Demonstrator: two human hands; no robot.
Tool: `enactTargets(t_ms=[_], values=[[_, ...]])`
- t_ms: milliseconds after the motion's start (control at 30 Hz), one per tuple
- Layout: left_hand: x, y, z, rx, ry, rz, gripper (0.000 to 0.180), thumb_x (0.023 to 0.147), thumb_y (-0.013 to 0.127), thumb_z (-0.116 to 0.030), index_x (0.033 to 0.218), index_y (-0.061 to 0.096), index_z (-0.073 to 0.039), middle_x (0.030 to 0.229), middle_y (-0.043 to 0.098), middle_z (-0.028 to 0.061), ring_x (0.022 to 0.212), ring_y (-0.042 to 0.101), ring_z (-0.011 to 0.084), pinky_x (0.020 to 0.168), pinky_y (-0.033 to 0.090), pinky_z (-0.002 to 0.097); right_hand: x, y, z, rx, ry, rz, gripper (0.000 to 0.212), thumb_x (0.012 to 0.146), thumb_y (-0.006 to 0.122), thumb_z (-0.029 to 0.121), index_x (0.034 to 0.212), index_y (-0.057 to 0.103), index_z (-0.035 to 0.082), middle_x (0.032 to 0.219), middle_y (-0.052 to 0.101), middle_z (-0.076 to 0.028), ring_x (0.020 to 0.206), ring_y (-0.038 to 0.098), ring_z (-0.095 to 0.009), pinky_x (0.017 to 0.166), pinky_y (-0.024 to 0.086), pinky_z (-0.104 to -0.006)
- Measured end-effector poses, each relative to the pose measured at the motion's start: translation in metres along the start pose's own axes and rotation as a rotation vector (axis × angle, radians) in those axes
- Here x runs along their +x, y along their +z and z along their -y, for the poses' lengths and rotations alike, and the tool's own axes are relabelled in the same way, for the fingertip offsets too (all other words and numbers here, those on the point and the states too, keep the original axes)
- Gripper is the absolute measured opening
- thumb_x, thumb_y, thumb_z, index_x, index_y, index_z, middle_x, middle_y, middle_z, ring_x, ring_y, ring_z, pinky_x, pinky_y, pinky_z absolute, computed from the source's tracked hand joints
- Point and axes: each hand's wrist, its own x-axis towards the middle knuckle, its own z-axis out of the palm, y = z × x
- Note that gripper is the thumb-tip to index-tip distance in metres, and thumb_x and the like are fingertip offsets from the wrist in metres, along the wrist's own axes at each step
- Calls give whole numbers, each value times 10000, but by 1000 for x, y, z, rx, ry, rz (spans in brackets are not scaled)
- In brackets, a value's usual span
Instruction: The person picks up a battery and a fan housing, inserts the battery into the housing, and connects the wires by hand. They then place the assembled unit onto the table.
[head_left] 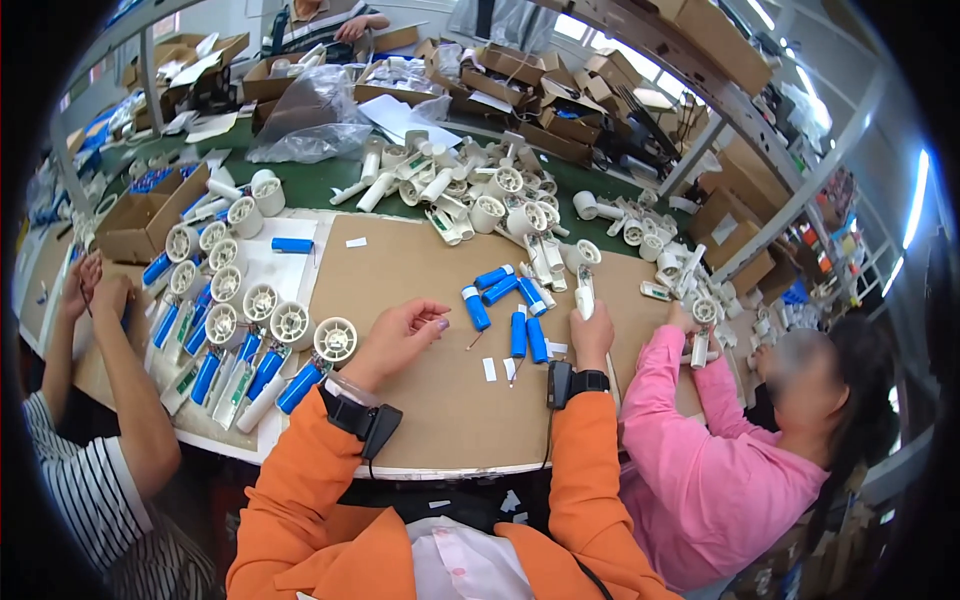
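My right hand [592, 335] is closed around the handle of a white plastic housing [585, 290] with a round, spoked head, held upright over the brown board. My left hand [402, 338] hovers to the left above the board, fingers loosely bent and apart, with nothing in it. Between my hands lie several blue cylindrical batteries [477, 308], some with thin wires. Small white paper strips [489, 369] rest near them. Left of my left hand stand rows of white housings with spoked round heads [335, 340], many with a blue battery [300, 387] in the handle.
A heap of white housings [487, 212] covers the board's far side. One blue battery [292, 245] lies apart at the left. Co-workers sit close on both sides: a pink sleeve [665, 400] at right, bare forearms [135, 370] at left. Cardboard boxes [150, 215] and a metal frame [800, 200] surround the table.
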Motion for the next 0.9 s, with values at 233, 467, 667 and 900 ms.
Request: enactTargets(t_ms=[233,467,667,900], values=[[-1,-2,19,2,2,-154,427,963,641,-230,1311,539,-5,1090,651,70,843,629,104,748,532,256,-55,-58,66,198,-266,-103,258,832,685,202,1009,603,33,876,663,-218,814,650,-415,698,500,-491],[0,3,-1,-219,-118,-349,652,951,649,-283,1464,339,-28,1210,598,124,838,638,139,718,530,261,-148,-61,112,255,-715,133,292,787,735,117,1035,598,47,835,644,-178,746,635,-375,653,500,-467],[2,5,25,53,50,-347,677,944,666,-253,1489,316,-56,1108,626,118,725,618,109,568,498,251,-164,-78,113,86,-707,459,407,788,754,132,1150,581,60,928,658,-150,813,641,-352,687,511,-440],[-3,6,-4,44,-164,-73,625,906,695,-278,1416,435,-28,1099,653,167,853,654,200,725,523,340,-174,-84,110,442,-673,654,386,828,720,125,1177,580,37,936,650,-151,835,638,-344,701,510,-420]])
